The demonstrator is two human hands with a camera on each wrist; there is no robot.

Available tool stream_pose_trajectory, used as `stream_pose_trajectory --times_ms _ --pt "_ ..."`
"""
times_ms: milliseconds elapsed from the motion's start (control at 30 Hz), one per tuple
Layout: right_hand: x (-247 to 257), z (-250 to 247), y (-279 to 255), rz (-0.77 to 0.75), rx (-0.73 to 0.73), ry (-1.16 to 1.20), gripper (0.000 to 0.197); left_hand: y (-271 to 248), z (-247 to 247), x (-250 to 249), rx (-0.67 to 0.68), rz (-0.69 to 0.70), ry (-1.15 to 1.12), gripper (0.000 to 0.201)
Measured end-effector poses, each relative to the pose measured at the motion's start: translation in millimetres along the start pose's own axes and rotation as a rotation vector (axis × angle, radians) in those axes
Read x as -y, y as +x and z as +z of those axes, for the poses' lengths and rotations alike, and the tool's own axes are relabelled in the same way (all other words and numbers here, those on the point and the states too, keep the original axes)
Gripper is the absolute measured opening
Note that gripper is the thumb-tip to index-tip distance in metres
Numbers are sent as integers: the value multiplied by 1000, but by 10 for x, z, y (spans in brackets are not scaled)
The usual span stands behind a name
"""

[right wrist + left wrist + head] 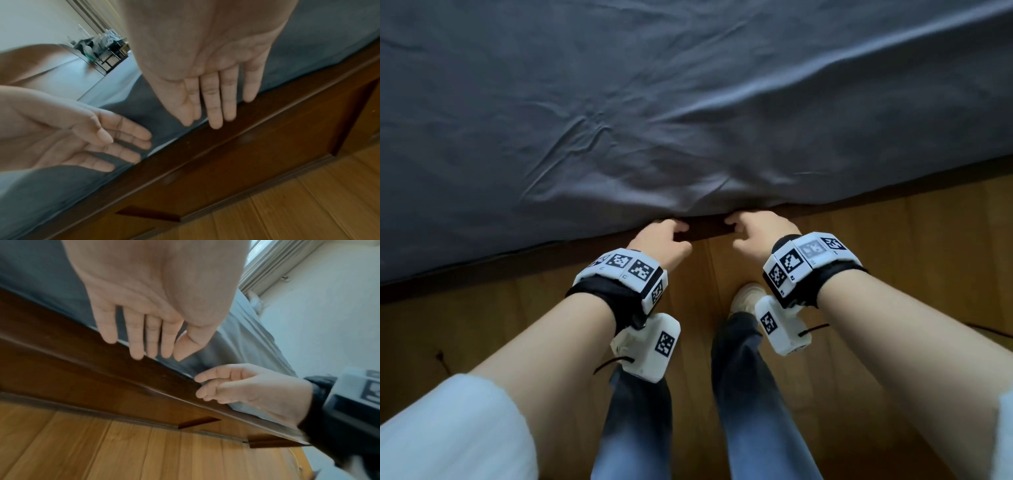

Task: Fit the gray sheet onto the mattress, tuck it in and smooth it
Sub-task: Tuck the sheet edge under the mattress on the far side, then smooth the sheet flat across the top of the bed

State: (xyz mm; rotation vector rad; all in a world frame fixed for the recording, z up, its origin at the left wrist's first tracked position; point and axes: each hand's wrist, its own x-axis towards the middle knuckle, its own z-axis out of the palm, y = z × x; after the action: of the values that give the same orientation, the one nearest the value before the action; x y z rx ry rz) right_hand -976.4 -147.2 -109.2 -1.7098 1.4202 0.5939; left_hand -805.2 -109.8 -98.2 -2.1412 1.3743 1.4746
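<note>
The gray sheet [688, 102] covers the mattress top, creased near the middle, and hangs down the near side. My left hand [671, 233] and right hand [743, 226] are close together at the sheet's lower edge. In the left wrist view the left hand [148, 340] has straight fingers pointing down to where the sheet [242, 345] meets the dark wooden bed frame [102, 369]. The right hand [213, 105] is likewise flat, fingertips at the seam of sheet [144, 104] and frame [267, 138]. Neither hand grips cloth.
Wooden floor [893, 257] runs along the bed. My legs in jeans [743, 377] and a pale shoe [746, 296] stand close to the frame. A curtain [273, 259] hangs beyond the bed. A dark table with clutter [107, 47] stands far off.
</note>
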Motion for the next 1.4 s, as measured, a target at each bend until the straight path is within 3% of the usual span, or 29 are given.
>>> stream_pose_trajectory --times_ms 133,200,367,600,1067,1233,1400 --pt "-120 -344 -320 5 -80 30 24 -284 -128 -476 -65 126 83 13" --pt "-187 -574 -501 15 -124 32 20 -431 -218 -722 -88 154 121 7" --pt "-292 -1292 -1013 44 -245 22 14 -876 -547 -1374 -153 210 174 4" --pt "-88 -2398 -1632 -24 -434 -26 18 -1522 -1228 -2190 -347 321 186 7" --pt "549 -3727 -2274 -71 -654 -242 23 -1893 -2587 -2995 -529 576 303 7" --pt "278 -4010 -2447 -13 -703 -200 24 -1875 -2614 -3561 -495 661 474 10" --pt "-589 -4138 -2633 118 -701 -117 27 -1797 -2234 -4404 -471 749 643 9"
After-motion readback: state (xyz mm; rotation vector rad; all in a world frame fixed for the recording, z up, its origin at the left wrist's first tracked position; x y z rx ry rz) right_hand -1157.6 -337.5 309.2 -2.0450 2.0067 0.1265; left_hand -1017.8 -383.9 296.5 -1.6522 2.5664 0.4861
